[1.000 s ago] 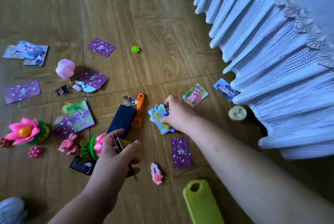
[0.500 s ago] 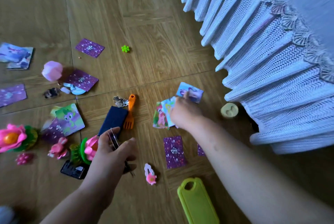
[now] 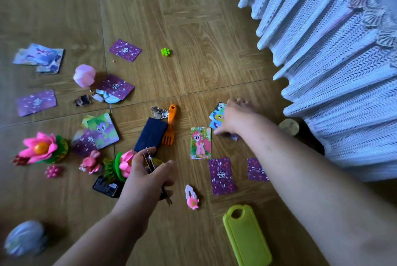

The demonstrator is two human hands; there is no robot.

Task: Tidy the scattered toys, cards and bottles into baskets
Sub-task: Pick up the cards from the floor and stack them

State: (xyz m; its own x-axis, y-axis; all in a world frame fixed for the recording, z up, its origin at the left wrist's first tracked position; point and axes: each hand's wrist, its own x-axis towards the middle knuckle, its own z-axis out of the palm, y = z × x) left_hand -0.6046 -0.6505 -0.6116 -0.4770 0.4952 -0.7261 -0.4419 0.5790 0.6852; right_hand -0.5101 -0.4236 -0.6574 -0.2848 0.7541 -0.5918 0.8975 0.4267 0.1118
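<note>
Cards being gathered off the floor [image 3: 193, 29], centre right of the frame.
Head view: the right hand [image 3: 234, 117] pinches a fan of cards [image 3: 217, 116] low to the boards, probably to add more. The pink pony card [image 3: 200, 143] lies face up just left of it. The left hand [image 3: 148, 175], lower centre, grips a thin stack [image 3: 148, 159] edge-on, seemingly keeping it out of the way.

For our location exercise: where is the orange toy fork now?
In the head view, the orange toy fork lies on the floor, just right of the dark blue block and left of the pink pony card.
</note>
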